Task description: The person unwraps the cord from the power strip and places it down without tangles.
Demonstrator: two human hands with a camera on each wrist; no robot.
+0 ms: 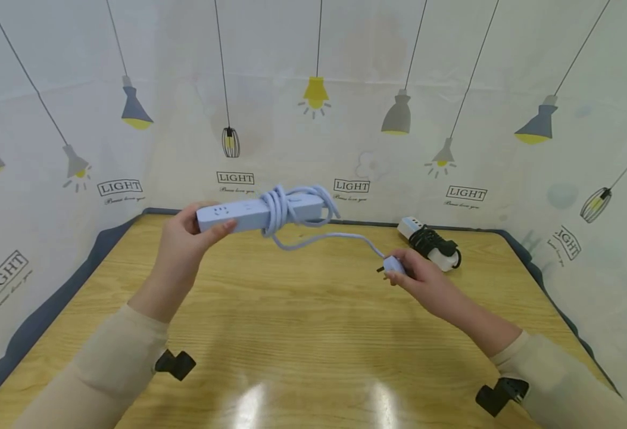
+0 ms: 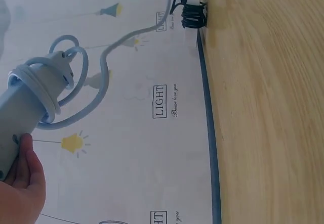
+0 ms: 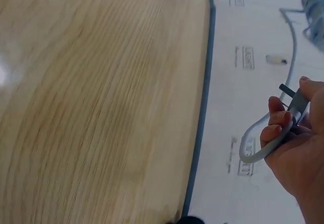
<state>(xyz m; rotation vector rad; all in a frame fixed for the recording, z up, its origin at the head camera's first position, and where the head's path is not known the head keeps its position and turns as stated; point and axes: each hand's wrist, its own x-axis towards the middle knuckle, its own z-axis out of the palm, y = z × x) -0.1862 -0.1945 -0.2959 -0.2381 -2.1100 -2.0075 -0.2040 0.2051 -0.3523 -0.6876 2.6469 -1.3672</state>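
Observation:
My left hand (image 1: 187, 238) grips one end of a pale blue-white power strip (image 1: 233, 215), thumb along its front side, and holds it up above the table. Several turns of its cord (image 1: 275, 211) are wound round the strip's other half, with a loose loop at the far end. From the winding a free length of cord runs across to the plug (image 1: 392, 264). Fingers and thumb of my right hand (image 1: 426, 283) pinch that plug, its dark prongs pointing left. In the right wrist view the cord bends round below the plug (image 3: 297, 107).
At the back right of the wooden table (image 1: 292, 322) lies a second white power strip (image 1: 411, 226) wrapped in black cord (image 1: 426, 239), just beyond my right hand. A white curtain (image 1: 270, 71) printed with lamps encloses the table's back and sides.

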